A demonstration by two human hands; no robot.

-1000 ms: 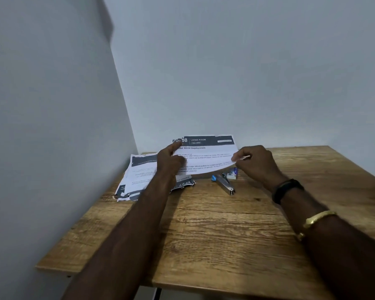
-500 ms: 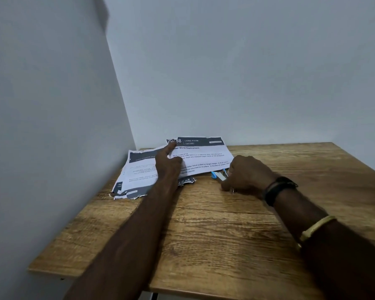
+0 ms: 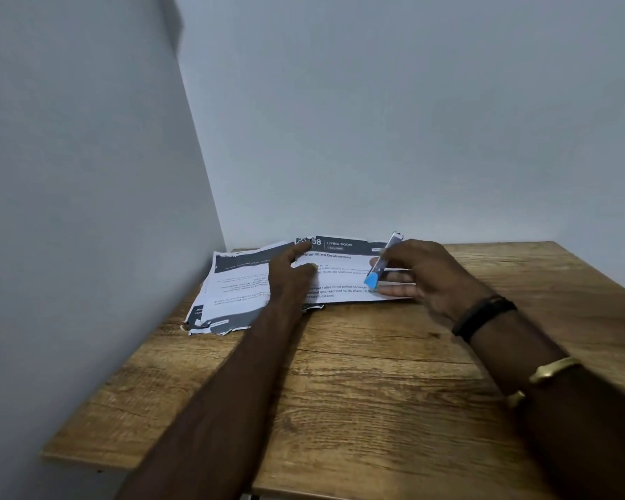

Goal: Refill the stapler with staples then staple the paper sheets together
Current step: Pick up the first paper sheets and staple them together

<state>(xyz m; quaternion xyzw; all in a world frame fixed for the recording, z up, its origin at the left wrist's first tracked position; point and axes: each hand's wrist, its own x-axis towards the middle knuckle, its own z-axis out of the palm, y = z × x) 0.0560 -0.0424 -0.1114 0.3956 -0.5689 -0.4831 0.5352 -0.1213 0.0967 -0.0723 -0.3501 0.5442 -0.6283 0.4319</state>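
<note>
From my seat, the nearest thing is the front edge of the wooden table [image 3: 376, 409], running from low on the left down out of the bottom of the view. Beyond it lies a wide stretch of bare wood with both forearms reaching over it, and there is free board between them and out to the right edge. A gold bangle [image 3: 552, 369] sits on the right forearm, with a black wristband [image 3: 484, 315] farther along at the wrist.

Farther in, the paper sheets [image 3: 231, 290] lie in a loose fan at the far left corner. Their near edges are ragged and torn, and the leftmost corner comes close to the table's left edge by the left wall [image 3: 69, 211]. The left hand [image 3: 289, 276] rests on the pile, index finger stretched out and thumb laid on the top sheet [image 3: 340, 279], pressing it down rather than clenching.

Just right of it, the right hand [image 3: 426, 279] grasps the stapler [image 3: 383, 261] between thumb and fingers. It is lifted and tilted over the top sheet's right part, its blue end low and near, its metal end high and far.

The sheets' far edge lies close to the far wall [image 3: 412, 120], with little room behind.
</note>
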